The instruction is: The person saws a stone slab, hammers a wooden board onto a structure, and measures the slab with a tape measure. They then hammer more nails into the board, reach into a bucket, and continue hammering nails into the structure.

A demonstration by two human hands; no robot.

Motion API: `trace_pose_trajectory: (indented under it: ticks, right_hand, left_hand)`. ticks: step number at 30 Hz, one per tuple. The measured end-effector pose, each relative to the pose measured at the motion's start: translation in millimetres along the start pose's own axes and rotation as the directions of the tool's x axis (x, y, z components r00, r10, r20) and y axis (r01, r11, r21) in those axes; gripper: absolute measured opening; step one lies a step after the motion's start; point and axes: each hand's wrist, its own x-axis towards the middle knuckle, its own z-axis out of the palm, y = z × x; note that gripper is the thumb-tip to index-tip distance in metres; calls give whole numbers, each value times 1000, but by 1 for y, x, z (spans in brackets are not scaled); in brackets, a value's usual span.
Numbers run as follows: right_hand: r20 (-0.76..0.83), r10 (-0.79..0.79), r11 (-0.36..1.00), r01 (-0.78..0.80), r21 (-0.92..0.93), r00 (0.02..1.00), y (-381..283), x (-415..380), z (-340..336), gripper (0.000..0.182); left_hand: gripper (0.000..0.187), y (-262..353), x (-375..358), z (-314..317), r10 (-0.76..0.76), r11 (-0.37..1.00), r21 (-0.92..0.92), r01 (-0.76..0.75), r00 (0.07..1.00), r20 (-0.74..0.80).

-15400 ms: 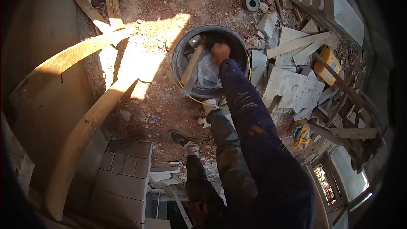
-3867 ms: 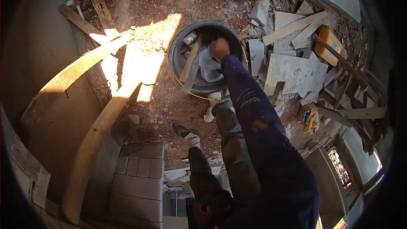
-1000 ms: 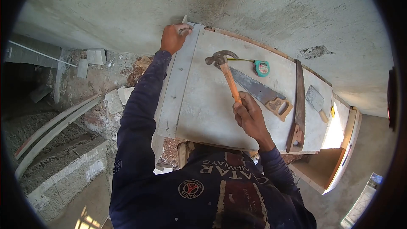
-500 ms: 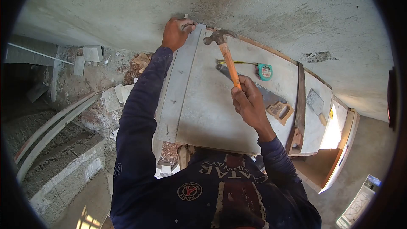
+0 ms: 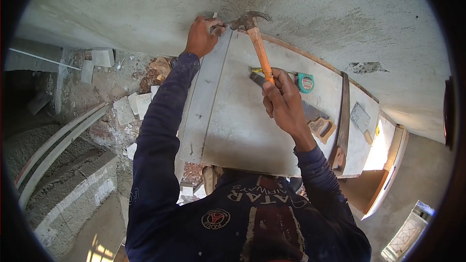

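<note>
My right hand (image 5: 285, 98) grips a claw hammer (image 5: 262, 56) by its orange handle. The hammer's head is up at the wall end of a narrow grey board (image 5: 209, 92), right beside the fingers of my left hand (image 5: 203, 36). Those fingers are pinched together at the board's far end; what they hold is too small to make out. The narrow board lies along the left edge of a wide pale panel (image 5: 242, 131). Beyond my right hand, a teal tape measure (image 5: 305, 83) and a handsaw with a light wooden handle (image 5: 321, 129) rest on the panel.
A second, longer handsaw (image 5: 343, 116) crosses the panel's right part, and a trowel (image 5: 360, 116) lies past it. The rough plastered wall (image 5: 310, 14) borders the far edge. Rubble and broken blocks (image 5: 138, 104) cover the floor at left, near two curved strips (image 5: 63, 140).
The hammer has moved up toward the wall, its head now beside my left fingers. My right hand rose with it. My left hand stays pinched at the board's end.
</note>
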Motion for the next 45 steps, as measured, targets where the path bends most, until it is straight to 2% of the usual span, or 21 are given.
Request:
trace_pose_trajectory:
  ticks: [4,22,26,31,34,37,40,43,45]
  right_hand:
    - [-17,13,999,-12,29,1000,5,-2,1,27]
    - [-45,58,997,-56,46,997,13,-7,1,27]
    - [-45,55,997,-52,54,997,14,-7,3,27]
    - [-46,51,997,-49,52,998,12,-10,2,26]
    - [-54,47,999,-46,21,997,11,-11,1,25]
    - [-59,48,999,-47,20,997,12,-10,1,26]
    - [-55,40,999,-39,17,998,10,-6,2,26]
    - [-41,-11,998,9,-56,999,13,2,3,27]
    - [-36,-145,968,135,-213,989,15,9,5,26]
  left_hand:
    - [14,-5,0,4,47,999,4,-47,998,-37]
    - [14,2,0,-2,33,999,-13,-33,999,29]
    - [14,-1,0,1,57,998,-6,-57,998,2]
    - [9,-7,-3,0,80,994,-77,-81,997,-9]
    - [14,-2,-2,-4,45,999,-15,-44,996,72]
    - [14,2,-4,-4,48,999,-9,-48,999,23]
    - [15,1,-2,-4,27,999,-46,-25,998,48]
    - [15,1,-3,-1,33,999,-25,-33,999,-1]
    - [17,1,-1,-2,14,1000,-5,-14,1000,23]
